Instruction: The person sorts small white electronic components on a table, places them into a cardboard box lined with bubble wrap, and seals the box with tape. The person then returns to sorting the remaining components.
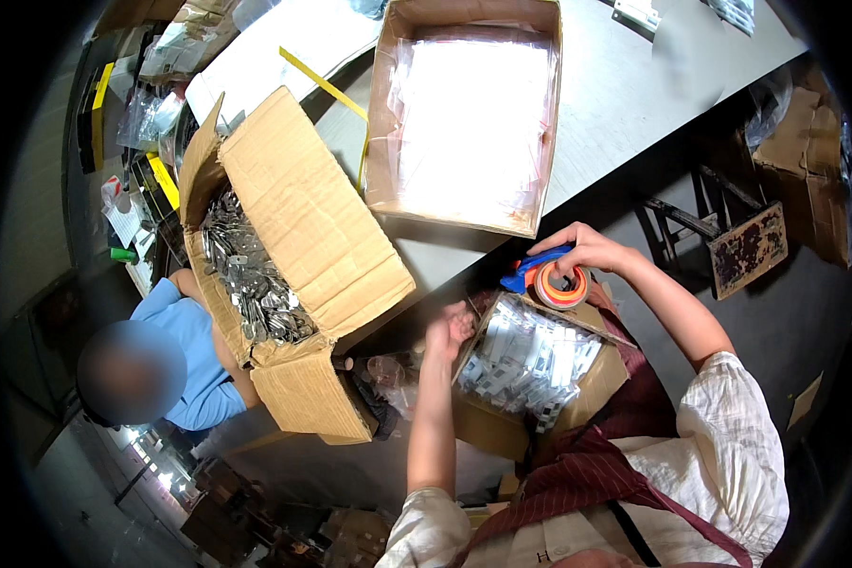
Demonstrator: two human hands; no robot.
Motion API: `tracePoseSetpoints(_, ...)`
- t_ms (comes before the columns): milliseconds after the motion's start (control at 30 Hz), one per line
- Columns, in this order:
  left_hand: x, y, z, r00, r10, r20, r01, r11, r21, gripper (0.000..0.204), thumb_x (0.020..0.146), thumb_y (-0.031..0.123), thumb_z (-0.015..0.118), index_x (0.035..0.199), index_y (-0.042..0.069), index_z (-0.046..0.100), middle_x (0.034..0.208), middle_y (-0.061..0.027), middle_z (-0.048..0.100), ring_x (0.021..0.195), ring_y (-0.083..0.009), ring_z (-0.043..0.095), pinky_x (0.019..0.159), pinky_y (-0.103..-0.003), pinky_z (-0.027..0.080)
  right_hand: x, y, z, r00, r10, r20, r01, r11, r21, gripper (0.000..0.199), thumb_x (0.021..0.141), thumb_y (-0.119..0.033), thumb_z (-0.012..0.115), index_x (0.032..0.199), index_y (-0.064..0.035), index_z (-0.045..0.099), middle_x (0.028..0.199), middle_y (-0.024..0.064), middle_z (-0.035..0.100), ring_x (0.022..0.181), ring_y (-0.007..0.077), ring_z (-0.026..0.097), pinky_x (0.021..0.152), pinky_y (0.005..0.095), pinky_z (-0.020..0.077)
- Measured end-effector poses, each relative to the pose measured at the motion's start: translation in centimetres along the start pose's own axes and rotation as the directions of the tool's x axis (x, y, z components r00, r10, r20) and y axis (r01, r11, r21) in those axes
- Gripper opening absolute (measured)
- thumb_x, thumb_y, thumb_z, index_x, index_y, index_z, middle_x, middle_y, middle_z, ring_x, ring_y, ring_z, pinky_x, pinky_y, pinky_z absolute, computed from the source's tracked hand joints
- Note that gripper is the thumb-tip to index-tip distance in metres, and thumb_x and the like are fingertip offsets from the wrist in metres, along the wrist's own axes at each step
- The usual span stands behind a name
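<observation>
A: I'm watching through the head camera; where are the hands, and what are they doing?

B: I see the right hand [589,251] with its thumb and fingers pinching a tape roll [560,299], orange and red, with a blue piece [515,282] beside it; the left hand [451,328] is bare, its fingers loosely bent and a little apart, somewhat blurred, near the left rim of a small carton [488,426]; I cannot tell whether it touches the cardboard.

A: And the tape roll, exactly where does it sit from my seat?

B: At the far edge of that small carton, on its right half; I cannot tell whether it rests on the rim or hangs just above; inside the carton lie many small white packets [530,360], heaped in clear wrapping.

A: What else can I make out around them?

B: Beyond, on the grey tabletop [601,142], stands a larger carton [552,123] lined with clear plastic, its contents glaring white; to its left, a carton with raised flaps [312,213] holds a heap of silvery metal pieces [251,270]; a yellow strap [322,83] runs between the two; past the metal pieces I see a co-worker in a blue shirt [194,364]; on the right, a worn stool [748,251] lies near the tabletop's edge.
</observation>
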State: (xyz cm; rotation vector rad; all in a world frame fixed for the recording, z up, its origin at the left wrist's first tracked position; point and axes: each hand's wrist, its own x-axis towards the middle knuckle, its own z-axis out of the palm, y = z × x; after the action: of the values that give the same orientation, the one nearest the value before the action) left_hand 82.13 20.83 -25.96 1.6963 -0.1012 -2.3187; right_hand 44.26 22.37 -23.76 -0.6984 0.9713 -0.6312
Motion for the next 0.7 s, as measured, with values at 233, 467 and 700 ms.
tracePoseSetpoints(233,-2.3,-0.9,1.3,0.995,0.064,-0.083,0.013,0.710,0.704,0.037,0.095,0.033,0.061,0.065,0.012,0.053,0.055,0.0010,0.050,0.057,-0.0123,0.052,0.052,-0.029,0.040,-0.7,0.8,0.3,0.999,-0.015,0.037,0.016,0.999,-0.030,0.058,0.066,-0.004,0.076,0.123,-0.0012,0.071,0.113,0.0108,0.074,0.100,0.0141,0.067,0.094,0.0266,0.0499)
tracePoseSetpoints(467,-7.2,4.4,4.7,0.975,0.153,-0.162,0.219,-0.513,0.830,0.054,0.087,0.055,0.060,0.108,0.007,0.075,0.114,-0.0162,0.072,0.111,-0.0339,0.067,0.094,-0.040,0.051,-1.3,1.3,0.3,0.992,-0.096,0.080,0.104,0.990,-0.099,0.061,0.067,-0.009,0.074,0.128,-0.0035,0.068,0.119,0.0113,0.072,0.104,0.0160,0.066,0.097,0.0280,0.0493)
tracePoseSetpoints(700,-11.1,2.5,18.3,0.517,0.324,0.792,-0.557,-0.576,0.599,0.043,0.072,0.015,0.072,0.114,0.016,0.067,0.107,-0.0066,0.066,0.113,-0.0319,0.059,0.099,-0.042,0.046,-2.0,4.2,0.5,0.992,-0.105,0.073,0.102,0.994,0.036,0.060,0.070,-0.002,0.068,0.130,-0.0001,0.066,0.109,0.0079,0.072,0.092,0.0114,0.065,0.085,0.0265,0.0533)
